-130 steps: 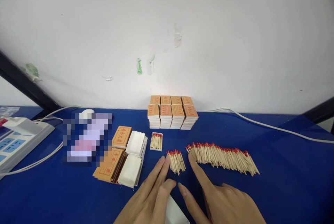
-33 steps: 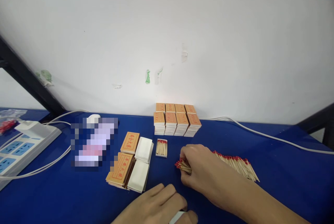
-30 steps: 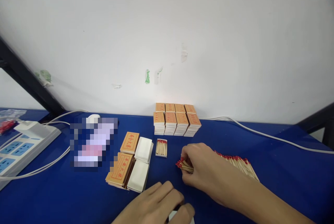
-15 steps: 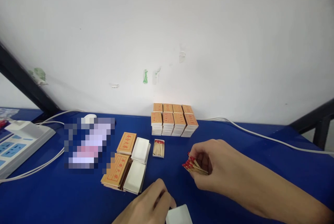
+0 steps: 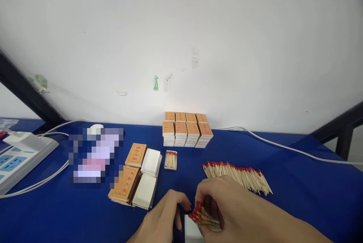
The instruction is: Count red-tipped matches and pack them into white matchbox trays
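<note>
Pinched in my right hand (image 5: 224, 209) is a bunch of red-tipped matches (image 5: 204, 216), heads pointing left. The bunch is over a white matchbox tray (image 5: 192, 231) at the bottom edge; my right hand covers part of that tray. My left hand (image 5: 164, 214) is just left of the tray, its index finger and thumb apart; whether it touches the tray I cannot tell. Behind my right hand lies a long row of loose matches (image 5: 241, 175). A small tray filled with matches (image 5: 171, 160) lies farther back.
Stacked matchboxes (image 5: 187, 133) stand against the wall. Orange box sleeves (image 5: 124, 184) and white trays (image 5: 145, 191) are piled at left. Beyond them are a blurred-out phone-like object (image 5: 98, 156), a power strip (image 5: 28, 156) and white cables (image 5: 283, 148) on the blue table (image 5: 70, 212).
My right hand has moved left and nearer with its matches, to above the white tray, uncovering the row of loose matches. My left hand's fingers have spread apart.
</note>
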Motion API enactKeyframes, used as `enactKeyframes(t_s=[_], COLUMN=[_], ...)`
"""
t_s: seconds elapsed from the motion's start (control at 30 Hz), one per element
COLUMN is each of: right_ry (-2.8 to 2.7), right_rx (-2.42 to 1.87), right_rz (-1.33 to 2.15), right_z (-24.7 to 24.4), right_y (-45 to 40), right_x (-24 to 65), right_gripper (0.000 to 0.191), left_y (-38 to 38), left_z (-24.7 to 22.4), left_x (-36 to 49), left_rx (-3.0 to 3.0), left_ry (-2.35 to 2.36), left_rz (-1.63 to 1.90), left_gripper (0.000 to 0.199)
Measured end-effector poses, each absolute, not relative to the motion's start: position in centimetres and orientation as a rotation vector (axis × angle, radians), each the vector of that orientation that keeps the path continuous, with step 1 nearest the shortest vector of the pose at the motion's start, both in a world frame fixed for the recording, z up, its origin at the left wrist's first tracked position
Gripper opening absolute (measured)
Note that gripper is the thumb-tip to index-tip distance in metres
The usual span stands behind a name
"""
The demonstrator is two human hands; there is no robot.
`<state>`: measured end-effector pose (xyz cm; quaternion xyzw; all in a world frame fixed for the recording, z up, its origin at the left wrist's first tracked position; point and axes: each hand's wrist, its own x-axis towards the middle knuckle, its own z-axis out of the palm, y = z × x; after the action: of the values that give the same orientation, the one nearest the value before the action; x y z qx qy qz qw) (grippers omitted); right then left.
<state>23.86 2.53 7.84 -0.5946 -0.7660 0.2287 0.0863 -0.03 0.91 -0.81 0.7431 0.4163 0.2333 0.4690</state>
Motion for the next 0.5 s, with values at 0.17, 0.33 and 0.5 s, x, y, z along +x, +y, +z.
enactKeyframes(t_s=[0.17,0.33,0.5], right_ry=[-2.506,-2.577,-2.821], right_rx=[-1.752,-1.528,-1.336], right_rz=[0.827,0.64,0.395], right_z=[8.2,6.9,5.1], right_y=[3.4,3.5,3.5], right_x=[22.8,22.8,23.1], right_gripper=[0.021,0.019,0.015], left_y=[1.0,1.2,1.1], left_z=[-3.4,-4.0,-3.0], left_x=[0.6,1.0,0.9], left_rx=[1.785,1.761,1.829], left_ry=[0.992,0.972,0.965], left_rz=[0.696,0.763,0.746], left_gripper=[0.083,0.087,0.081])
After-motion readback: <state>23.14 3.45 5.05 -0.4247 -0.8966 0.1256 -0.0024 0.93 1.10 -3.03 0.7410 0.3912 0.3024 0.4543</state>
